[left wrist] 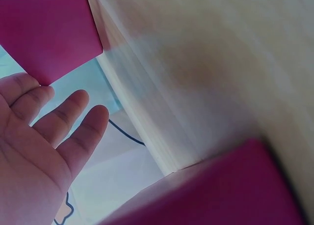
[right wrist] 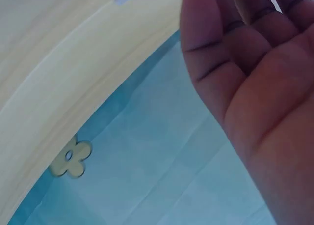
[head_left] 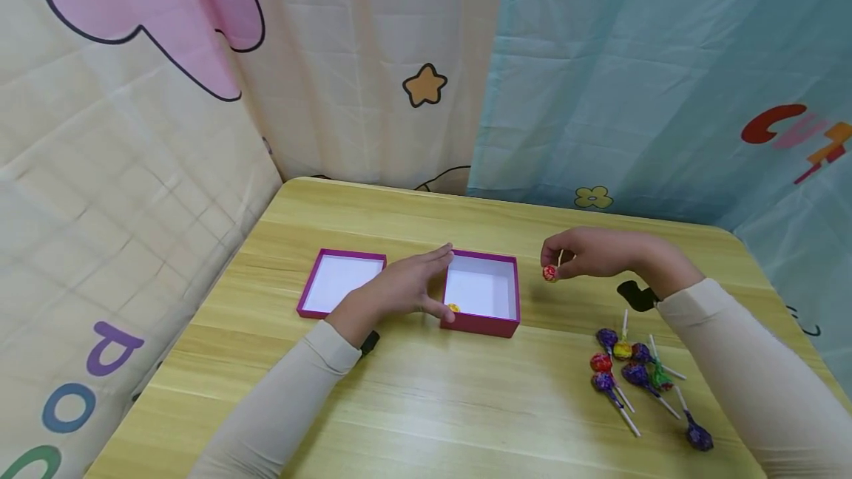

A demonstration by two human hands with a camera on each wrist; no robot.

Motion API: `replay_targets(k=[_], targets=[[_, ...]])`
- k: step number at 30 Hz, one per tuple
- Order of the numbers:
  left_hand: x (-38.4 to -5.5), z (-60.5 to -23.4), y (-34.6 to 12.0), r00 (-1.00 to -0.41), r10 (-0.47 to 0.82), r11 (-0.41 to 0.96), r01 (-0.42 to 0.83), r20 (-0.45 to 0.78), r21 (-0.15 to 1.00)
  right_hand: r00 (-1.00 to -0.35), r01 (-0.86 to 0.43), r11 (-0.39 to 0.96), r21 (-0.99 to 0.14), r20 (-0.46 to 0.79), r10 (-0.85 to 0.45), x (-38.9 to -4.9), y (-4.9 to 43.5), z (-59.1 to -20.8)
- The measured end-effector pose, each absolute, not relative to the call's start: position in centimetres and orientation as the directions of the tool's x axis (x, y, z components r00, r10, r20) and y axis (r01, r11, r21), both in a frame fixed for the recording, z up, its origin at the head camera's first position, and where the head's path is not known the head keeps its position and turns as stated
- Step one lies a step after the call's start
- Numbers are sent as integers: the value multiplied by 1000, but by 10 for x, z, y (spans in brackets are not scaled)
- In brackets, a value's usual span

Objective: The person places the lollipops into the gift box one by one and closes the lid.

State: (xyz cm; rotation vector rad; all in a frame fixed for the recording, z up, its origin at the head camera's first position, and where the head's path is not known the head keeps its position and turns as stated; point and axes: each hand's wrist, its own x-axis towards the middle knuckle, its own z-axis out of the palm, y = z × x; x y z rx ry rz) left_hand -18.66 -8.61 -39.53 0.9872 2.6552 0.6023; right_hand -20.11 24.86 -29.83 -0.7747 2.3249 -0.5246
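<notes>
A magenta box (head_left: pixel 479 322) with a white inside stands in the middle of the table. A yellow lollipop (head_left: pixel 454 307) lies in its front left corner, partly hidden by my left thumb. My left hand (head_left: pixel 406 283) spans the box's left side, thumb at the front corner and fingers toward the back corner. In the left wrist view, fairly straight fingers (left wrist: pixel 73 119) reach a corner of the box (left wrist: pixel 49 28). To the right of the box, above the table, my right hand (head_left: pixel 589 251) pinches a red lollipop (head_left: pixel 549 273); its stick is hidden.
A shallow magenta lid (head_left: pixel 346 279) with a white inside lies left of the box, partly behind my left hand. Several lollipops (head_left: pixel 635 373), purple, red, yellow and green, lie loosely grouped near my right forearm. Printed curtains (head_left: pixel 373 58) hang behind the wooden table (head_left: pixel 433 398).
</notes>
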Motion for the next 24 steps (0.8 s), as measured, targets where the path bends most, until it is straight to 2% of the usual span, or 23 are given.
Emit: replay_targets(k=[8,24], targets=[[-188,-398,-86,-728,683,669,587,-66,455,-594,-419,699,-579,-408,-694,-203,220,-291],[-189,-398,-87,-736,674,676,581,-62,453,-608,-465,710,-530,-392,-691,-207,169,-289]])
